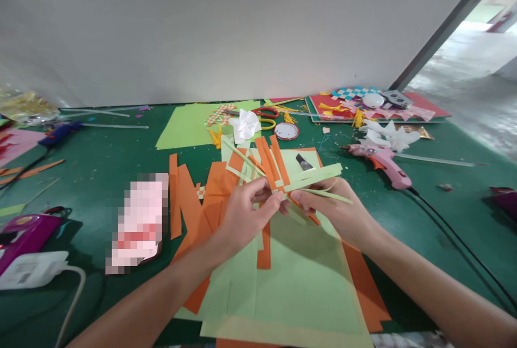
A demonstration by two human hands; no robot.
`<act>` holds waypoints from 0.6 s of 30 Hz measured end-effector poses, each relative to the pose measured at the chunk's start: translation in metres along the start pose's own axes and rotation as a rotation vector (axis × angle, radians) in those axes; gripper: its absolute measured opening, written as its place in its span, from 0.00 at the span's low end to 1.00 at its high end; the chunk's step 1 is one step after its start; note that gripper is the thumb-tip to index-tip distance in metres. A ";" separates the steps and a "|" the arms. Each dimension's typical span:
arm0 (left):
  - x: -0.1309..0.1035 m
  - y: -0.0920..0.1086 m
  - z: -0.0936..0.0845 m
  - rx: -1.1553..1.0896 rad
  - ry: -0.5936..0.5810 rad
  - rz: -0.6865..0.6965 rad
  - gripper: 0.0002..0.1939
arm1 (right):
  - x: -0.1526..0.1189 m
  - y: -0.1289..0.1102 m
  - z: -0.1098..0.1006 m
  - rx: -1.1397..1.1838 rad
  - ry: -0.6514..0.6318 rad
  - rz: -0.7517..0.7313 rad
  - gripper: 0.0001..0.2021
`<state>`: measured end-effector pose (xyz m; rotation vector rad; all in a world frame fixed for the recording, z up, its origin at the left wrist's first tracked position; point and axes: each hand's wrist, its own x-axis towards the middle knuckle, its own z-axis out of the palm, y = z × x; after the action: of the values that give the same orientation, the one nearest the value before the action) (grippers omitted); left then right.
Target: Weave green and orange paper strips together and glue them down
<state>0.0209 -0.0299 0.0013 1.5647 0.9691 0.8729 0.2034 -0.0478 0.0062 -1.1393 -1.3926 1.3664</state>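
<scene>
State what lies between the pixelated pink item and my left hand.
In the head view, a narrow orange paper strip and wider orange pieces lie between the pixelated pink item and your left hand.

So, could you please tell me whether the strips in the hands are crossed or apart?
Crossed: orange strips point away, green strips run sideways, meeting between left hand and right hand.

A bare left forearm (169, 283) slants in from the lower left and a bare right forearm (432, 280) from the lower right, converging toward the centre. The bare left hand (248, 210) has its fingers curled and its thumb (270, 208) laid forward in a pinch. Just beside it, the bare right hand (337, 205) pinches too, fingers bent inward, fingertips pointing toward the left hand.
</scene>
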 end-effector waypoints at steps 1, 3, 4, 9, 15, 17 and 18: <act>0.000 -0.001 0.000 -0.022 -0.002 -0.009 0.10 | 0.000 0.000 0.000 0.006 -0.004 0.000 0.13; 0.000 -0.003 0.001 -0.046 -0.001 -0.017 0.10 | -0.001 0.001 0.001 0.021 -0.017 0.002 0.11; 0.000 -0.004 0.001 -0.055 0.001 -0.014 0.10 | -0.001 0.001 0.001 0.030 -0.027 0.004 0.11; 0.000 -0.005 0.001 -0.051 0.011 0.010 0.08 | 0.000 0.001 0.002 0.047 -0.032 0.025 0.10; 0.001 -0.004 0.001 -0.064 0.007 0.027 0.07 | 0.001 0.000 0.002 0.034 -0.041 -0.001 0.07; 0.001 -0.003 0.002 -0.053 0.012 0.038 0.07 | 0.001 0.000 0.002 0.038 -0.048 -0.012 0.07; 0.001 -0.003 0.002 -0.042 0.018 0.043 0.07 | 0.001 0.000 0.002 0.041 -0.052 -0.016 0.07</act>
<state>0.0227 -0.0300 -0.0022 1.5491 0.9273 0.9333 0.2010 -0.0472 0.0057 -1.0704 -1.4020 1.4159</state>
